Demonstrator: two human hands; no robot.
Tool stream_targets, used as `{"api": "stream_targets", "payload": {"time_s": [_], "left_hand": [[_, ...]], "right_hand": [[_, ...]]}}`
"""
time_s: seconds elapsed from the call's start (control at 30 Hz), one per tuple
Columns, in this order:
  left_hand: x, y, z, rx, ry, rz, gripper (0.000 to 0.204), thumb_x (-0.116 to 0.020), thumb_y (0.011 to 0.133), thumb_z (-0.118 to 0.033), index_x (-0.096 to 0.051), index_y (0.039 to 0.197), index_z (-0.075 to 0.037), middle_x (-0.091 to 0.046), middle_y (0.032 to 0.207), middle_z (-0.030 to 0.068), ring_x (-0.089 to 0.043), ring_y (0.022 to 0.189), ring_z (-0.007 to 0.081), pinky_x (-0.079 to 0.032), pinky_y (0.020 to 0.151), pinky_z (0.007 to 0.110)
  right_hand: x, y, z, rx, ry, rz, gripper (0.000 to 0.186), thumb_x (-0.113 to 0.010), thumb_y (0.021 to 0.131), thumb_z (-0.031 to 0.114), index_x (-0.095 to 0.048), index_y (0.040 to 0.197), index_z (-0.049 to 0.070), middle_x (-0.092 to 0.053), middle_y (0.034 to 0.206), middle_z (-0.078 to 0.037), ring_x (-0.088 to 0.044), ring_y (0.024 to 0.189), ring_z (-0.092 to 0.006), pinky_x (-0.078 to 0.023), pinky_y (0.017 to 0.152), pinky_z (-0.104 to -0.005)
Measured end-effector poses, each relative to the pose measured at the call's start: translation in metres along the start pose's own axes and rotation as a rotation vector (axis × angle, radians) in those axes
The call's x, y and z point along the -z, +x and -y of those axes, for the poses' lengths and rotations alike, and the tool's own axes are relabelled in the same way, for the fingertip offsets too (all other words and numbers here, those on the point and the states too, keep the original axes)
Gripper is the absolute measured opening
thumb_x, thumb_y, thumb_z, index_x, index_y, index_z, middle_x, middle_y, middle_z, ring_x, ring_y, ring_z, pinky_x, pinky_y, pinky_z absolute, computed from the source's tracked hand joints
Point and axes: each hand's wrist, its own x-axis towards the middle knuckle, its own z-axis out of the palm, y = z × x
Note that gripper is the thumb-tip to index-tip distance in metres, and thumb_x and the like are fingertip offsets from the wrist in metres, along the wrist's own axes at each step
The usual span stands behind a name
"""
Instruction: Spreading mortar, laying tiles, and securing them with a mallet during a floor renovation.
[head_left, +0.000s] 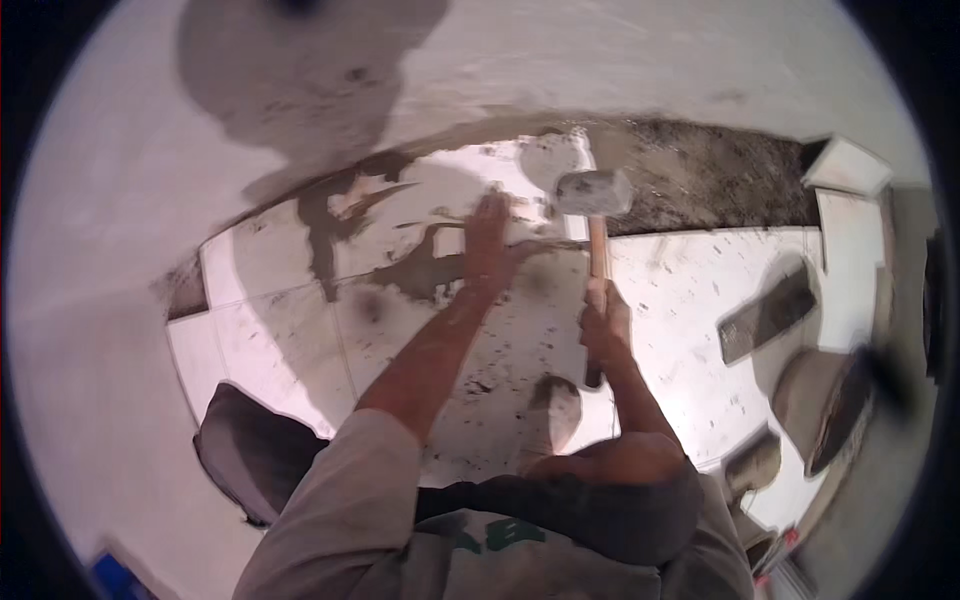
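Note:
My right hand [607, 322] is wrapped round the wooden handle of a mallet [593, 192]. The mallet's pale grey, block-shaped head is over the far edge of the tiling, beside a white tile [470, 160] smeared with grey mortar. To the left of the mallet, my left hand [488, 238] is stretched out flat over that tile, fingers pointing away from me. It looks pressed down on the surface, and the fingers are slightly blurred. Wet mortar [425, 272] is smeared around the hand and along the tile joint.
A dark, rough mortar bed [715, 175] lies along the wall [600, 60] at the far right. Loose white tile pieces [848, 167] are at its right end. A dark rectangular block [768, 312] and a bucket-like container [820, 405] are on the right. Something blue [118, 577] shows lower left.

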Motion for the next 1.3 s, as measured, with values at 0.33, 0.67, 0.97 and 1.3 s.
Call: {"api": "stream_targets", "payload": {"time_s": [0.33,0.67,0.97,1.3], "left_hand": [[0.069,-0.012,0.052,0.281,0.416,0.170,0.070,-0.058,0.087,-0.046,-0.037,0.143,-0.010,-0.030,0.150,0.0143,-0.025,0.140,0.0306,-0.019,0.114,0.045],[0.153,-0.044,0.165,0.597,0.498,0.056,0.089,-0.047,0.088,-0.061,-0.019,0.148,-0.001,-0.021,0.153,0.0194,-0.015,0.143,0.0328,-0.014,0.114,0.052],[0.161,-0.032,0.170,0.625,0.538,0.126,0.098,-0.054,0.082,-0.064,-0.022,0.145,0.004,-0.023,0.150,0.0254,-0.020,0.142,0.0328,-0.015,0.115,0.045],[0.165,-0.028,0.172,0.554,0.717,0.234,0.097,-0.047,0.084,-0.068,-0.023,0.144,0.006,-0.027,0.148,0.0261,-0.024,0.140,0.0332,-0.014,0.116,0.042]], "right_hand": [[-0.009,0.018,0.001,0.148,-0.485,-0.025,0.051,-0.041,0.097,0.049,-0.050,0.094,-0.001,-0.061,0.078,-0.027,-0.061,0.077,-0.0460,-0.045,0.066,-0.0500],[-0.011,0.017,0.000,0.288,-0.552,-0.098,0.047,-0.043,0.098,0.045,-0.048,0.086,0.000,-0.058,0.067,-0.025,-0.059,0.065,-0.0450,-0.045,0.059,-0.0499],[-0.015,0.022,-0.010,0.222,-0.484,-0.091,0.042,-0.046,0.097,0.041,-0.049,0.088,0.000,-0.056,0.065,-0.022,-0.058,0.062,-0.0422,-0.044,0.056,-0.0482],[-0.067,0.027,0.042,0.397,-0.300,0.114,0.041,-0.042,0.097,0.039,-0.051,0.102,0.000,-0.059,0.071,-0.024,-0.061,0.066,-0.0412,-0.045,0.061,-0.0495]]}}
